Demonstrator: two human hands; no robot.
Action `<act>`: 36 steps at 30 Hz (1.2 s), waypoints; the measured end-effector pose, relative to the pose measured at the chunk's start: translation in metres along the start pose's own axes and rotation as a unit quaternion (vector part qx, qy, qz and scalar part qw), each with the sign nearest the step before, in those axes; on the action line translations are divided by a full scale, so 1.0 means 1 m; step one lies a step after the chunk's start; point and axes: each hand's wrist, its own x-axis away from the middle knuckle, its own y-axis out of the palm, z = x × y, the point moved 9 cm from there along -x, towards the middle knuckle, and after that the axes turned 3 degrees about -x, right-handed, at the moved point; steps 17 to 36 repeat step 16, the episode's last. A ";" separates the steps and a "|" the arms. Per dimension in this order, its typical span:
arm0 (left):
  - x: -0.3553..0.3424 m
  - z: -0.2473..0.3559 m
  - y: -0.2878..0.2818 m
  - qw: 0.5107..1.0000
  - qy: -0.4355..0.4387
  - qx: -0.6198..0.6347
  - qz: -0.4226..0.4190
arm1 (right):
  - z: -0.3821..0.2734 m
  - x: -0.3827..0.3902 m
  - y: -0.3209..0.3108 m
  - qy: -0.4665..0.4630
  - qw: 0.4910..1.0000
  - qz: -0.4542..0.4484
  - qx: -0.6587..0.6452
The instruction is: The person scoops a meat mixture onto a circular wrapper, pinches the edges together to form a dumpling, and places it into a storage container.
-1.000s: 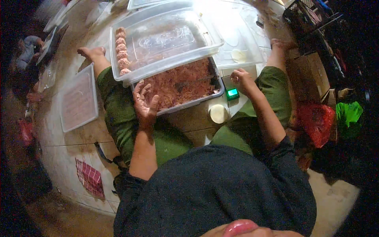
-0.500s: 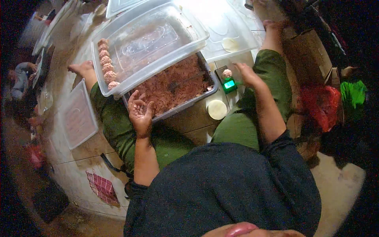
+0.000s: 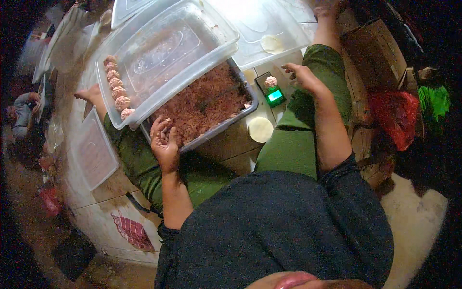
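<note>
My left hand (image 3: pixel 165 146) is at the near-left edge of a grey tub, palm turned up. Its fingers are loosely curled and apart, with nothing in them. Crumbly reddish-brown mixture (image 3: pixel 207 106) fills the tub (image 3: pixel 254 105). My right hand (image 3: pixel 304 78) hovers open and empty just right of a small digital scale (image 3: pixel 275 96) with a lit green display. On the scale sits one pale pink, rough ball (image 3: pixel 271 81). Across the tub's far side rests a clear plastic container (image 3: pixel 185 77); several similar balls (image 3: pixel 122 103) line its left side.
A round cream-coloured disc (image 3: pixel 261 130) lies between my legs, and a similar one (image 3: pixel 272 44) lies on a clear lid (image 3: pixel 250 58). Another flat lid (image 3: pixel 96 151) and a checked red cloth (image 3: pixel 132 231) are at left. At right are a cardboard box (image 3: pixel 378 53) and red plastic bag (image 3: pixel 399 118).
The view has shifted a little, so most things sit further left. My right hand has curled its fingers slightly beside the scale. The ball stays on the scale.
</note>
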 end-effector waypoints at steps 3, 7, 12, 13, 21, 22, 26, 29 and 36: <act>0.001 0.001 0.000 1.000 -0.001 -0.005 -0.002 | -0.002 -0.005 0.013 -0.040 0.998 -0.005 0.046; 0.003 0.002 0.001 1.000 0.002 0.024 -0.001 | 0.000 -0.022 0.053 -0.184 0.962 0.020 0.200; 0.003 0.014 -0.003 0.992 0.096 -0.079 0.008 | -0.030 0.000 0.069 -0.148 0.958 0.114 0.217; 0.003 0.017 -0.002 0.989 0.109 -0.096 0.002 | -0.044 0.006 0.072 -0.146 0.944 0.118 0.270; 0.010 0.030 -0.008 0.997 0.066 0.028 -0.009 | 0.003 -0.025 0.068 -0.150 0.974 -0.014 0.169; 0.010 0.030 -0.008 0.997 0.066 0.028 -0.009 | 0.003 -0.025 0.068 -0.150 0.974 -0.014 0.169; 0.010 0.030 -0.008 0.997 0.066 0.028 -0.009 | 0.003 -0.025 0.068 -0.150 0.974 -0.014 0.169; 0.010 0.030 -0.008 0.997 0.066 0.028 -0.009 | 0.003 -0.025 0.068 -0.150 0.974 -0.014 0.169; 0.010 0.030 -0.008 0.997 0.066 0.028 -0.009 | 0.003 -0.025 0.068 -0.150 0.974 -0.014 0.169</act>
